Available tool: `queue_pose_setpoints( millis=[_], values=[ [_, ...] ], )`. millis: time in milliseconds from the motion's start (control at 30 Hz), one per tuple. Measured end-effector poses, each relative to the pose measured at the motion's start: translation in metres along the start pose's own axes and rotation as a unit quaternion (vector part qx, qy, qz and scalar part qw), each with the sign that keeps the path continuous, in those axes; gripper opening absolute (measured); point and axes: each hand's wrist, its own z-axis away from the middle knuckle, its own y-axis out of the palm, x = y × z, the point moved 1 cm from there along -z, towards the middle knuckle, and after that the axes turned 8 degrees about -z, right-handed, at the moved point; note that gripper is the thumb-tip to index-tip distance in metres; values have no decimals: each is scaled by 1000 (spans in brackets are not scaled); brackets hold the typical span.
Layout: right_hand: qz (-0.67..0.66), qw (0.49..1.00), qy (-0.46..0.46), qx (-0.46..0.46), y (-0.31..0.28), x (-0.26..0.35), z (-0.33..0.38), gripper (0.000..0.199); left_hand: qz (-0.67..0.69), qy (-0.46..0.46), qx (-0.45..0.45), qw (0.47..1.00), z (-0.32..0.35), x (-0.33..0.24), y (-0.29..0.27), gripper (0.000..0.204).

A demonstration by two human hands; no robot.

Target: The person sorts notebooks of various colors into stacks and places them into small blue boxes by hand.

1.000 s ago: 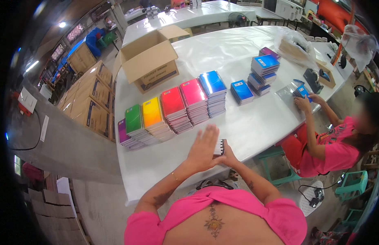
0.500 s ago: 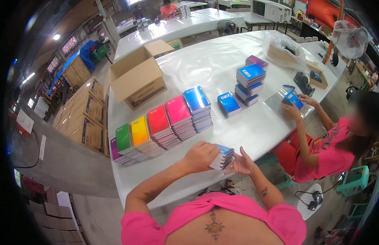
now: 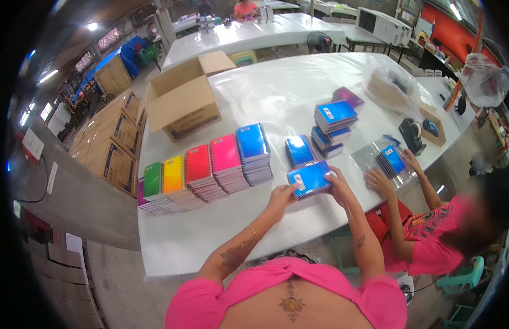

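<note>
Between my two hands is a small bundle of blue spiral notebooks (image 3: 310, 178), lifted over the table in front of the short blue notebook stack (image 3: 299, 150). My left hand (image 3: 282, 200) pinches its left end, and my right hand (image 3: 338, 182) grips the right end with the thumb on top. To the left stands a row of spiral notebook stacks: purple (image 3: 141, 193), green (image 3: 153, 180), yellow (image 3: 173, 174), red (image 3: 198, 163), pink (image 3: 226, 153) and blue (image 3: 251, 141). Beyond the bundle, a taller blue pile (image 3: 335, 112) stands before a purple notebook pile (image 3: 349, 97).
At my right, a co-worker's hands (image 3: 381, 182) handle blue notebooks (image 3: 393, 160) on a clear plastic sleeve (image 3: 367, 156). An open cardboard box (image 3: 191, 112) sits at the far left of the white table (image 3: 210, 241). A tape dispenser (image 3: 412, 134) and clear plastic bag (image 3: 391, 82) lie far right.
The notebook bundle has moved forward and right, turning from edge-up to blue cover up. My right hand has closed on it. The co-worker's notebooks now lie fanned on the plastic.
</note>
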Motion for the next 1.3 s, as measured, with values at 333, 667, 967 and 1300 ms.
queue_pose_setpoints(
  millis=[333, 667, 967, 1300],
  values=[
    [-158, 987, -15, -18, 25, 6, -74, 74, 100, 99, -189, 972, -86, -39, 10, 22],
    [-202, 953, 101, -200, 17, -45, -96, 76, 41, 75, -235, 968, -147, -37, -9, 28],
    [-236, 947, 79, -203, 8, -61, -125, 69, 113, 47, -76, 990, -160, -40, 17, 44],
    [-136, 971, 20, -194, 14, -82, -93, 46, -101, 80, -349, 928, -132, -6, 2, 71]
  ],
)
